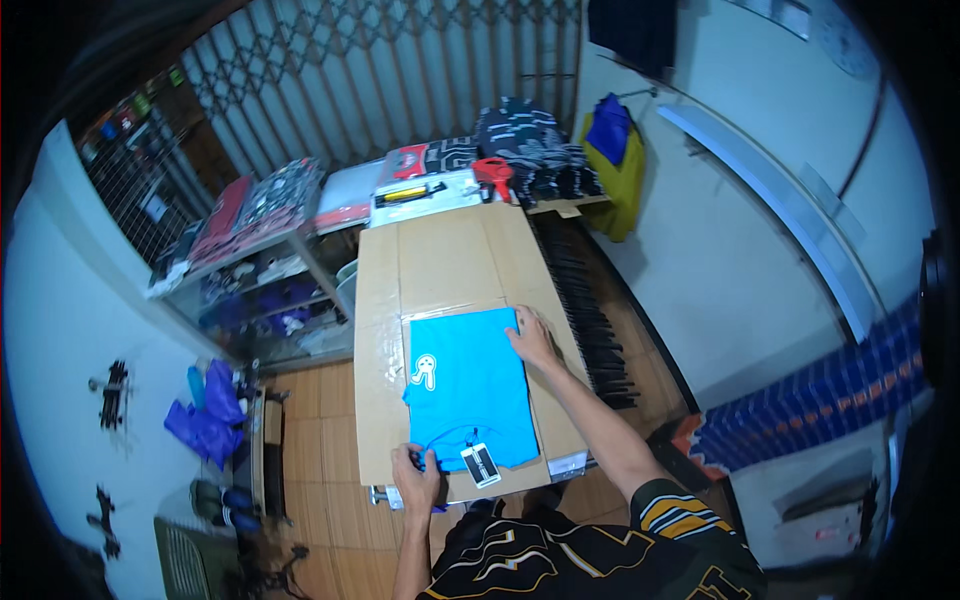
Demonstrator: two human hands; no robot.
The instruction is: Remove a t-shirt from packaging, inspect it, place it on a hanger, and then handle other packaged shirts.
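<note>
A bright blue folded T-shirt (472, 382) lies on a cardboard-topped table (450, 259), its neckline towards me. It bears a small white print on its left side. A black-and-white hang tag (481, 465) rests by the neckline and overhangs the shirt's near edge. My left hand (417, 476) is at the near left corner, thumb and fingers against the fabric; whether they pinch it is unclear. My right hand (532, 337) touches the far right corner, with its thumb on the shirt and its fingers spread along the edge.
Beyond the cardboard lie a red tape dispenser (495, 174), a yellow-and-black cutter (405, 195) and bagged garments (427, 159). A pile of dark patterned clothes (532, 146) stands behind. Black hangers (589, 322) line the right side. A glass display case (262, 289) stands left.
</note>
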